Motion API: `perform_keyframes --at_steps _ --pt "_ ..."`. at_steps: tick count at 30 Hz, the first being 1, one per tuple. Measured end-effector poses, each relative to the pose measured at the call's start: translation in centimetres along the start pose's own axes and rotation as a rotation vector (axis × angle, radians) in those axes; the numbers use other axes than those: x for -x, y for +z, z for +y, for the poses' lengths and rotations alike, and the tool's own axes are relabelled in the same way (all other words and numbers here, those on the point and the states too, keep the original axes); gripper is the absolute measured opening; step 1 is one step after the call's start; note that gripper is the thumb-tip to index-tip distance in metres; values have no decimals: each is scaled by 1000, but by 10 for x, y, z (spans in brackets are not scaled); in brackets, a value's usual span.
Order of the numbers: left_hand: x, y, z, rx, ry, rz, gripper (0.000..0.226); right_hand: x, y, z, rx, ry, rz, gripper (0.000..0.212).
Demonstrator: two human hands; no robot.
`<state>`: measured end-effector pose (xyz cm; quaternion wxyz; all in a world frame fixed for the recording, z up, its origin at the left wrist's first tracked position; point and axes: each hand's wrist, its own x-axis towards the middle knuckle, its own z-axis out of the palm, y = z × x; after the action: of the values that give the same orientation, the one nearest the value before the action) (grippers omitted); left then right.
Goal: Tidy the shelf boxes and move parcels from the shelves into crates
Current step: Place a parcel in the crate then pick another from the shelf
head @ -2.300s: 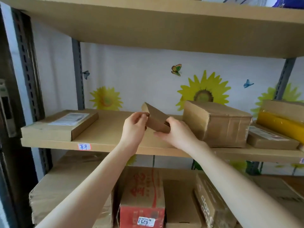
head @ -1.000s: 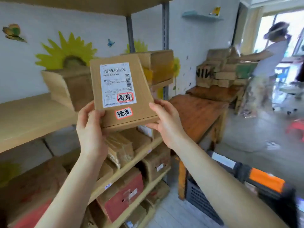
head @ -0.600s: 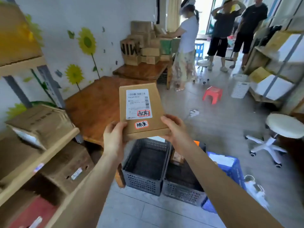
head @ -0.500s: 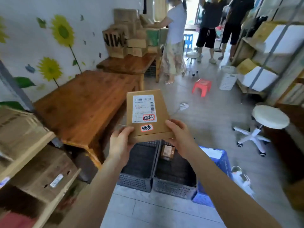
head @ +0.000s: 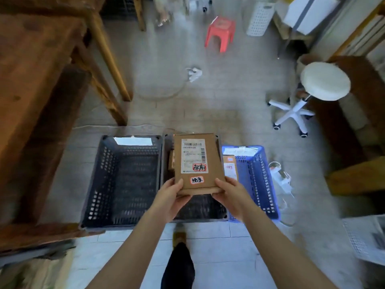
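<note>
Both hands (head: 170, 197) grip parcel (head: 198, 163), long axis pointing away

— What is carried by the floor (head: 208, 97)?

— Three crates are set side by side on it: an empty dark crate (head: 123, 180) at the left, a second dark one (head: 200, 207) touching it, and a blue crate (head: 254, 178) at the right.

— And beyond them?

— A red stool (head: 220, 32), a white wheeled stool (head: 308, 97), a white basket (head: 259, 18) and a small white item (head: 194, 73) are seen on the tiles. A wooden bench (head: 31, 65) stands at the left.
</note>
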<state>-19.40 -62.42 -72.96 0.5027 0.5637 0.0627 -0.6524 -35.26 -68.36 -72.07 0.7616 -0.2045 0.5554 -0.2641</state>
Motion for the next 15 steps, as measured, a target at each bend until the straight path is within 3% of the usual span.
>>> perform_keyframes --at_steps 4,8,10,15 --pt "-114 1 -17 -34 -86 59 25 -108 -20 33 -189 145 211 9" --pt "-225 -11 -53 -263 -187 75 34 -214 -55 82 -223 311 318 14" --pt "-284 -24 -78 -328 -256 121 42 -268 -74 110 -262 345 389 26" --pt "-433 -52 -138 -345 -283 215 41 -414 -110 179 -452 384 540 24"
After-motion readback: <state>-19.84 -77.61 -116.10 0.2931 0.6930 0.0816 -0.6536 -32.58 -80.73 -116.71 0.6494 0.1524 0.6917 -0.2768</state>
